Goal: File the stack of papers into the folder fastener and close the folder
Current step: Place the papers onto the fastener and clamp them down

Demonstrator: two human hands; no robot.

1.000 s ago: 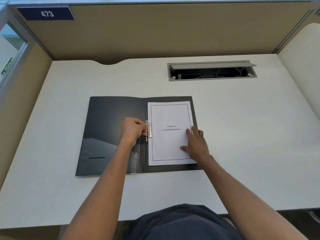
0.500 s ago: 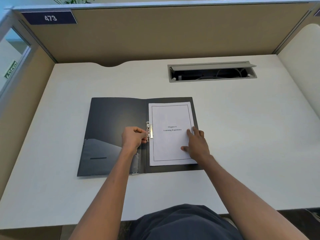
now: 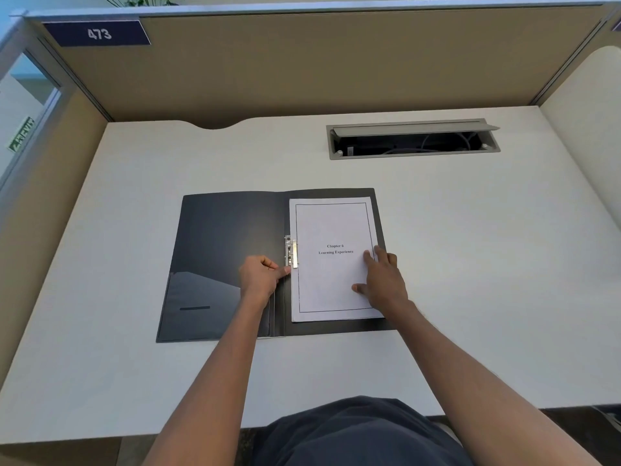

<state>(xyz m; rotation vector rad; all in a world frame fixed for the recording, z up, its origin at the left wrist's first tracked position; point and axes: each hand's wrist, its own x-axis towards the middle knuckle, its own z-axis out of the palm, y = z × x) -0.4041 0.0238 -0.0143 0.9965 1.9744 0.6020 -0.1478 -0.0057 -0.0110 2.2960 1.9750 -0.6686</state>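
Observation:
A dark grey folder (image 3: 228, 243) lies open on the white desk. A white stack of papers (image 3: 331, 280), titled "Chapter 6 Learning Experience", rests on its right half. A metal fastener clip (image 3: 291, 252) sits at the stack's left edge by the spine. My left hand (image 3: 260, 277) is curled, its fingertips touching the lower end of the clip. My right hand (image 3: 383, 280) lies flat with spread fingers, pressing the stack's right side down.
An open grey cable tray (image 3: 413, 139) is sunk into the desk at the back right. Beige partition walls (image 3: 302, 62) enclose the desk on three sides. The desk's front edge is close to my body.
My left hand has slid slightly down along the clip, from its middle to its lower end. My right hand has stayed pressed on the papers.

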